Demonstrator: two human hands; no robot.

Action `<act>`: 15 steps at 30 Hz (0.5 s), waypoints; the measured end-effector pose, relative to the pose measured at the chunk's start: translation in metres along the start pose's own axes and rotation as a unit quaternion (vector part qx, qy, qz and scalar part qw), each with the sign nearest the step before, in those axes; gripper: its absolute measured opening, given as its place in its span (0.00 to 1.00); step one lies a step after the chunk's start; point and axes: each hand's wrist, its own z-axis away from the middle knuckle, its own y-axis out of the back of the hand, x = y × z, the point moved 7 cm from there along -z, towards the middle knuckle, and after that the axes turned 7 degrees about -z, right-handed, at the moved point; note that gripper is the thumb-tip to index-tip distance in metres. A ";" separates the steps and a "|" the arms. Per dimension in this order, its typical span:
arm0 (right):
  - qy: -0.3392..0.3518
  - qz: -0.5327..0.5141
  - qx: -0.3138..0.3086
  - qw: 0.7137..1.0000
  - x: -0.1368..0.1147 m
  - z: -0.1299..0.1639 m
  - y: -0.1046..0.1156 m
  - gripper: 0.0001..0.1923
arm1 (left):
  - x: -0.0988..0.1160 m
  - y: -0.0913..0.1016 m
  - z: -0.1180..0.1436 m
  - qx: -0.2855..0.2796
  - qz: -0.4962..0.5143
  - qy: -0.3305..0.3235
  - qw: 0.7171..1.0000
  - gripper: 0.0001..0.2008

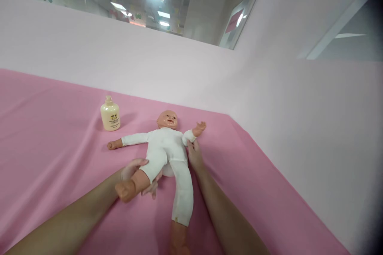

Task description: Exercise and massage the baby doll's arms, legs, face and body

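A baby doll (166, 148) in a white one-piece suit lies on its back on the pink cloth (60, 159), arms spread, head pointing away from me. My left hand (136, 175) holds the doll's bare left-side leg near the knee, where the suit leg is pushed up. My right hand (194, 155) rests against the doll's side by its sleeve, fingertips touching the white fabric. The other leg stays covered by the suit and points toward me.
A cream lotion bottle (110, 114) stands upright on the cloth, left of the doll's head. A pale pink wall (269, 99) runs behind and along the right side of the cloth.
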 end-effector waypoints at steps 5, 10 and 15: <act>0.121 0.112 -0.100 0.981 -0.030 0.011 -0.016 0.21 | 0.015 0.025 0.000 0.137 0.019 -0.050 0.989 0.25; 0.121 0.128 -0.104 0.979 -0.029 0.011 -0.015 0.22 | 0.005 0.039 -0.001 0.178 0.036 -0.023 0.983 0.26; 0.068 0.049 -0.075 0.994 -0.024 0.008 -0.012 0.21 | -0.005 0.036 -0.003 0.095 0.018 -0.002 0.995 0.28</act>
